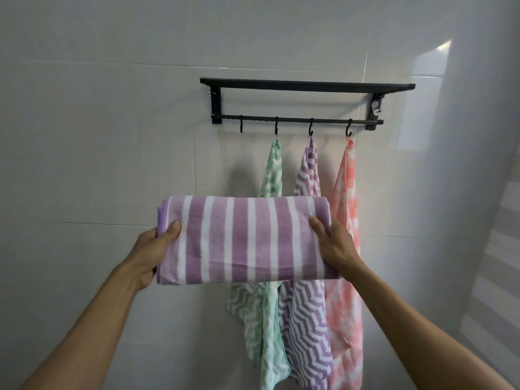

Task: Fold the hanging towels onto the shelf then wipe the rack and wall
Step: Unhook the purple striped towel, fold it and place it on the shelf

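A folded purple-and-white striped towel (244, 239) is held flat in front of the wall, below the rack. My left hand (153, 250) grips its left end and my right hand (334, 243) grips its right end, thumbs on top. Above, a black wall rack (306, 87) has a top shelf and a lower bar with several hooks. Three towels hang from hooks: a green zigzag towel (263, 327), a purple zigzag towel (305, 322) and a pink checked towel (344, 277). The folded towel hides their middles. The leftmost hook (241, 126) is bare.
The white tiled wall (112, 136) surrounds the rack. A second tiled wall (484, 192) meets it at a corner on the right, with a bright reflection on it.
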`<state>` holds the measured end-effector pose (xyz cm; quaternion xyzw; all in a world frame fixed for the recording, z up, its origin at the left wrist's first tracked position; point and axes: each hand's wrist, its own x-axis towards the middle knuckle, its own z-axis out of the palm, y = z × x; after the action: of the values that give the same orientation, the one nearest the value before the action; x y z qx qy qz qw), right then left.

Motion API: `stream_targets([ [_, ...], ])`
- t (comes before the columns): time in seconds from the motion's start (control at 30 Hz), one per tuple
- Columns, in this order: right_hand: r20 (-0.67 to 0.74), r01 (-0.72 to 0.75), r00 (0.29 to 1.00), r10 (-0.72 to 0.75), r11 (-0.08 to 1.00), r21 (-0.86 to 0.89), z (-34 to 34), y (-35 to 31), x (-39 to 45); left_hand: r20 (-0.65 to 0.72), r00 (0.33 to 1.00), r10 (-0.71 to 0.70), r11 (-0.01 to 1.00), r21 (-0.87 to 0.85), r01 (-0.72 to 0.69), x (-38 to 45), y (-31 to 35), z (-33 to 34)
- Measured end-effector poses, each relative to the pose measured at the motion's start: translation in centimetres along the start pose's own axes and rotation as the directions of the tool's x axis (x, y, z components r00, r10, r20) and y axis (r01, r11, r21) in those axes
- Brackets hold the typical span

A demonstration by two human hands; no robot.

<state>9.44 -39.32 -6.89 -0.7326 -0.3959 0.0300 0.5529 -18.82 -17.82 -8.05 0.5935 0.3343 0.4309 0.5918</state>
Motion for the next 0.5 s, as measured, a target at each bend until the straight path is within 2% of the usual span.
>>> stream_targets([
  [0.1, -0.055, 0.048, 0.997, -0.05, 0.999, -0.021, -1.7, -1.8, 0.5, -0.1, 0.98, 0.17, 0.978, 0.143, -0.155, 0.1, 2.0, 1.8],
  [0.17, -0.099, 0.082, 0.992, -0.081, 0.997, 0.01, -3.0, -3.1, 0.7, -0.182, 0.941, 0.284, 0.94, 0.245, -0.236, 0.2, 3.6, 3.0],
  [0.23, -0.162, 0.092, 0.984, -0.08, 0.994, 0.066, -4.4, -4.1, 1.1, -0.271, 0.896, 0.35, 0.913, 0.311, -0.263, 0.7, 5.2, 3.9],
  [0.3, -0.174, 0.048, 0.984, -0.023, 0.989, 0.139, -5.5, -5.0, 1.7, -0.357, 0.865, 0.354, 0.917, 0.315, -0.245, 1.1, 6.9, 4.4],
  [0.4, 0.042, -0.139, 0.99, 0.133, 0.922, 0.362, -6.9, -6.6, 2.8, -0.411, 0.86, 0.302, 0.942, 0.265, -0.204, 1.3, 9.9, 4.7],
  [0.47, 0.189, -0.223, 0.971, 0.149, 0.85, 0.477, -7.8, -7.7, 3.5, -0.333, 0.905, 0.267, 0.959, 0.187, -0.214, 1.8, 11.4, 4.3],
  [0.5, 0.199, -0.205, 0.972, 0.122, 0.851, 0.483, -8.2, -8.3, 3.9, -0.266, 0.93, 0.254, 0.965, 0.134, -0.225, 2.1, 12.1, 4.0],
])
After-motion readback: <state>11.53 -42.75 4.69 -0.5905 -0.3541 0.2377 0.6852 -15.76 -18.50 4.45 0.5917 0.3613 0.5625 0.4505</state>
